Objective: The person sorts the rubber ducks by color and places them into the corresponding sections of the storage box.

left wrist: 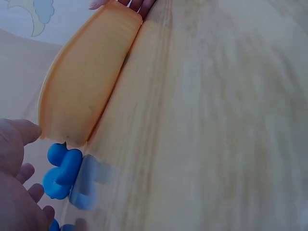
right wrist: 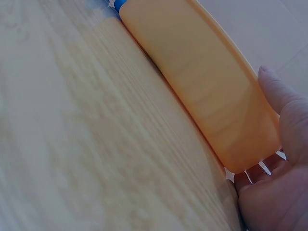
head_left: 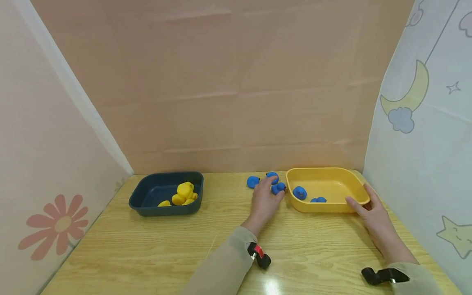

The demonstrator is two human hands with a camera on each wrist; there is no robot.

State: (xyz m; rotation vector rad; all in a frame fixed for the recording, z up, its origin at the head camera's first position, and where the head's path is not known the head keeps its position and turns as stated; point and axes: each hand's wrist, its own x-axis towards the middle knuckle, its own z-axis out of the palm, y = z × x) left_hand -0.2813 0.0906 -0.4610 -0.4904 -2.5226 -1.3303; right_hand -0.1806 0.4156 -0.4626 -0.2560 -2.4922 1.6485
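My left hand reaches over blue rubber ducks on the table, its fingers spread and none plainly closed round a duck. One blue duck lies left of the fingers, another is partly behind them, and a third is by the thumb, close to the yellow tub. In the left wrist view, blue ducks show beside the fingers. Holding the tub's right end, my right hand has its thumb at the rim and its fingers around the outer side. Inside the tub are two blue ducks.
A dark blue tub stands at the left of the wooden table with several yellow rubber ducks in it. A brown backdrop rises behind the table, and patterned sheets hang at both sides.
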